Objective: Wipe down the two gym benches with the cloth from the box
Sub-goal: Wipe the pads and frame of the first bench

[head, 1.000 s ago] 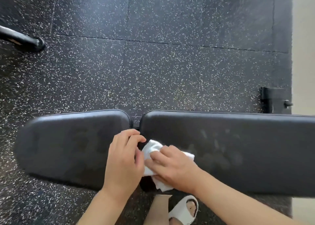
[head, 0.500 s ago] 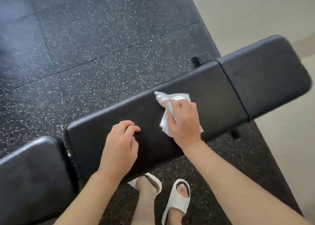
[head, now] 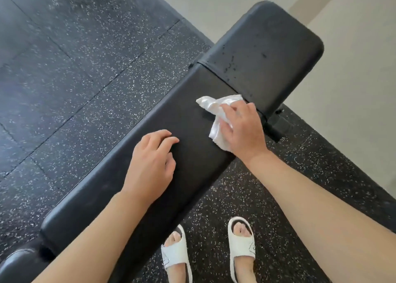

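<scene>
A long black padded bench (head: 132,175) runs diagonally from lower left to upper right. Its end pad (head: 267,51) at the upper right carries dark droplets. A crumpled white cloth (head: 216,109) lies on the long pad close to the seam with the end pad. My right hand (head: 242,128) presses down on the cloth with fingers curled over it. My left hand (head: 150,165) rests on the middle of the long pad, fingers loosely bent and holding nothing. The box is out of view.
Black speckled rubber flooring (head: 75,79) surrounds the bench. A pale floor area (head: 353,90) lies to the upper right. My feet in white slides (head: 242,244) stand right beside the bench's near edge. Part of another black pad (head: 12,265) shows at the bottom left corner.
My right hand has slid the cloth along the long pad toward the end pad. My left hand has followed along the pad. The view has swung toward the bench's far end.
</scene>
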### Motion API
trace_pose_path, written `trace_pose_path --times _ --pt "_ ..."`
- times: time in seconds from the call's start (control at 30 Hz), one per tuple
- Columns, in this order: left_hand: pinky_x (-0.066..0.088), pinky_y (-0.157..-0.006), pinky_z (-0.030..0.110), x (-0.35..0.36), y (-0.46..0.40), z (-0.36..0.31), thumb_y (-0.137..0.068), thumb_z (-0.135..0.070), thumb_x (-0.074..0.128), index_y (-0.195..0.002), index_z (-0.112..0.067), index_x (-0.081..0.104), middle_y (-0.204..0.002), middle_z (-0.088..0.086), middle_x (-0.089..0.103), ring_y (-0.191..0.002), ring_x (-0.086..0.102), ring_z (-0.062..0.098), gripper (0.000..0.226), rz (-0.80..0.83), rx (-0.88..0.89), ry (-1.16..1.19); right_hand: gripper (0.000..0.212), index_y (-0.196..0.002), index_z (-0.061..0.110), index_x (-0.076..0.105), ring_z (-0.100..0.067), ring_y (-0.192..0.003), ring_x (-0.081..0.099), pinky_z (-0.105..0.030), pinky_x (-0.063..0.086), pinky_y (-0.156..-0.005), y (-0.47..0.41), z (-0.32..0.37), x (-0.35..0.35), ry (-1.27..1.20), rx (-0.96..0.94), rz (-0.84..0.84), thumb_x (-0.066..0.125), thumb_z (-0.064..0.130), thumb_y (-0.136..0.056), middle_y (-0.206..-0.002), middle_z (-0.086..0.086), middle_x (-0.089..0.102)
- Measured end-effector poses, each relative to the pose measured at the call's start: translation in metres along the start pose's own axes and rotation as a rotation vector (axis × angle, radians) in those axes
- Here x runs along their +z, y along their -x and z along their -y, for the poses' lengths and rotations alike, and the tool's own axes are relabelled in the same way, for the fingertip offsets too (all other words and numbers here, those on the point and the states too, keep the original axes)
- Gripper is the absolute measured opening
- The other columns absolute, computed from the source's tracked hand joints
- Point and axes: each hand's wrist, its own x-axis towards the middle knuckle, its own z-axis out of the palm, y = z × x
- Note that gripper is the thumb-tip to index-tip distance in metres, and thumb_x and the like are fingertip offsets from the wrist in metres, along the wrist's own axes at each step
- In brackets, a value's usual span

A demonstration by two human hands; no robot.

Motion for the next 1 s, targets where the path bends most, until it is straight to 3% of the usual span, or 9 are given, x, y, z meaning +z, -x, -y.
trace_pose_path --times 0.13,0.27,0.47,0.73,0.9,1.0 --pt "0.042 -0.114 0.056 0.016 -0.049 -0.006 -0.090 -0.005 0.068 -0.137 -0.011 0.065 -0.146 0.010 0.057 -0.134 0.052 0.038 0.047 0.026 0.181 -0.041 0.028 -0.120 0.012 0.071 -0.031 -0.087 0.047 -0.048 0.047 -0.074 0.012 0.016 0.009 -0.018 0.295 -0.023 0.061 0.015 -0.094 -0.110 -0.010 0.061" --pt "0.035 -0.118 0.062 0.032 -0.066 -0.003 -0.097 -0.016 0.061 -0.145 -0.015 0.059 -0.157 0.008 0.050 -0.145 0.044 0.038 0.049 0.070 0.269 -0.100 0.030 -0.126 0.017 0.067 -0.027 -0.092 0.045 -0.044 0.047 -0.079 0.041 0.039 0.012 -0.096 0.419 -0.061 0.060 0.020 -0.097 -0.116 -0.002 0.058" --pt "0.011 -0.131 0.052 0.052 -0.051 0.000 -0.102 -0.030 0.044 -0.157 -0.029 0.045 -0.169 -0.003 0.034 -0.160 0.023 0.025 0.055 0.006 0.232 -0.103 0.030 -0.125 0.018 0.063 -0.020 -0.095 0.042 -0.037 0.046 -0.083 0.084 0.046 0.010 -0.188 0.499 -0.117 0.067 0.011 -0.096 -0.119 0.005 0.055" --pt "0.017 -0.129 0.055 0.056 -0.053 -0.002 -0.097 -0.027 0.047 -0.153 -0.028 0.051 -0.166 -0.001 0.040 -0.157 0.030 0.028 0.057 -0.043 0.232 -0.110 0.019 -0.107 0.005 0.071 -0.032 -0.091 0.049 -0.047 0.046 -0.080 0.021 0.013 0.008 -0.102 0.539 -0.165 0.059 0.008 -0.092 -0.107 -0.011 0.063" --pt "0.019 -0.129 0.057 0.057 -0.054 -0.001 -0.096 -0.028 0.046 -0.153 -0.027 0.052 -0.166 -0.001 0.040 -0.157 0.030 0.028 0.058 -0.061 0.233 -0.111 0.055 -0.113 0.005 0.070 -0.032 -0.102 0.052 -0.042 0.045 -0.086 -0.015 0.032 0.005 -0.142 0.471 0.000 0.025 0.029 -0.092 -0.113 -0.012 0.063" --pt "0.019 -0.128 0.057 0.057 -0.053 -0.003 -0.095 -0.027 0.047 -0.153 -0.026 0.053 -0.166 0.000 0.041 -0.157 0.031 0.029 0.058 -0.062 0.229 -0.118 0.053 -0.110 0.003 0.071 -0.036 -0.100 0.054 -0.043 0.046 -0.087 0.000 0.018 -0.005 -0.119 0.452 -0.017 0.027 0.025 -0.090 -0.109 -0.015 0.063"
